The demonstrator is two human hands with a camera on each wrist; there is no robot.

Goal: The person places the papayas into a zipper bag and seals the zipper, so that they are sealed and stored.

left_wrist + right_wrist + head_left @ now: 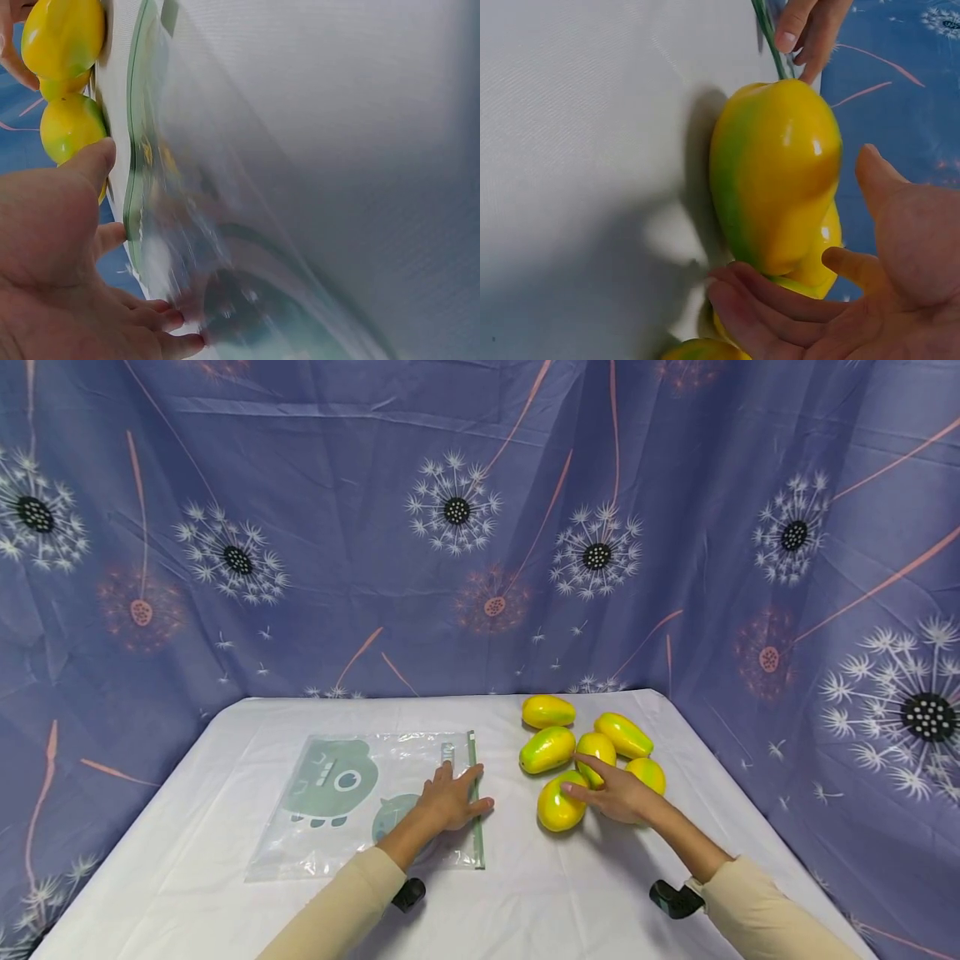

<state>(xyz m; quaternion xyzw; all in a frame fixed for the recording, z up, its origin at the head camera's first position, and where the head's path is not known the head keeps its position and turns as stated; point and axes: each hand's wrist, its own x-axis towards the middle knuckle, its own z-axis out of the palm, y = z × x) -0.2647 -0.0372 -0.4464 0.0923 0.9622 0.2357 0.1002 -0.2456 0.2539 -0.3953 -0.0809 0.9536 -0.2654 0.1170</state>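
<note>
A clear zip bag with green cartoon prints lies flat on the left half of the white table, its green zip edge facing right. Over that edge is my left hand, fingers spread; in the left wrist view its fingertips touch or nearly touch the film. Several glossy yellow-green papaya-like fruits lie in a cluster on the right. My right hand reaches over them with fingers extended. Closest to it is the front fruit, which in the right wrist view stands just beyond the fingertips, not gripped.
Behind the front fruit lie other fruits, including one at the far back and one at the right. A white cloth covers the table. Blue dandelion-print curtains hang behind and at the sides.
</note>
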